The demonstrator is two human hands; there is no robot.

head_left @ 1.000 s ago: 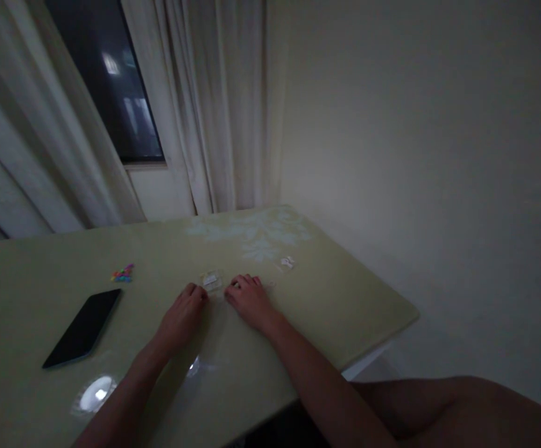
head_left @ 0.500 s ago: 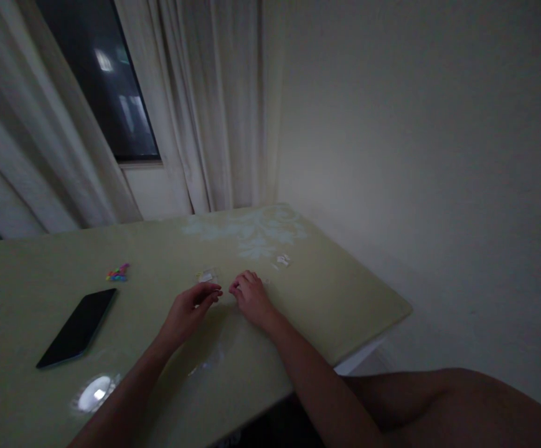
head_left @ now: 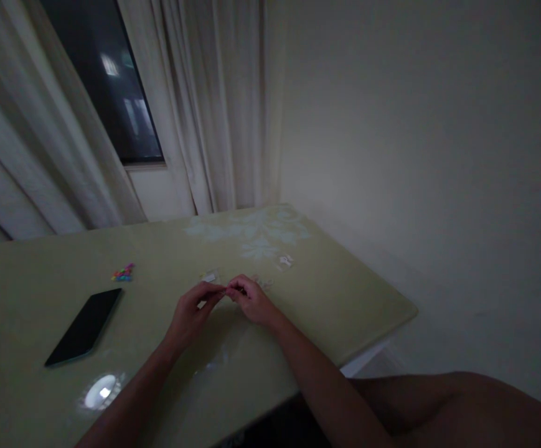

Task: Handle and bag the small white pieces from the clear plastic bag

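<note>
My left hand (head_left: 197,305) and my right hand (head_left: 250,300) meet at the fingertips just above the table. Both are closed in a pinch, and whatever sits between the fingers is too small to make out. Just behind my left hand lies a small clear bag (head_left: 211,275) with a white piece in it. Some small pale ring-like pieces (head_left: 266,284) lie behind my right hand, partly covered by it. Farther back on the right is another clear bag (head_left: 286,261) with white bits.
A dark tablet (head_left: 84,326) lies on the left of the green-covered table (head_left: 345,298). Behind it is a little heap of bright coloured pieces (head_left: 123,272). Light glares off the table near my left forearm. A wall (head_left: 414,155) borders the right side; curtains (head_left: 214,112) hang behind.
My hands have come together; their fingertips were slightly apart before. The pale pieces behind my right hand show more now. The view has shifted slightly.
</note>
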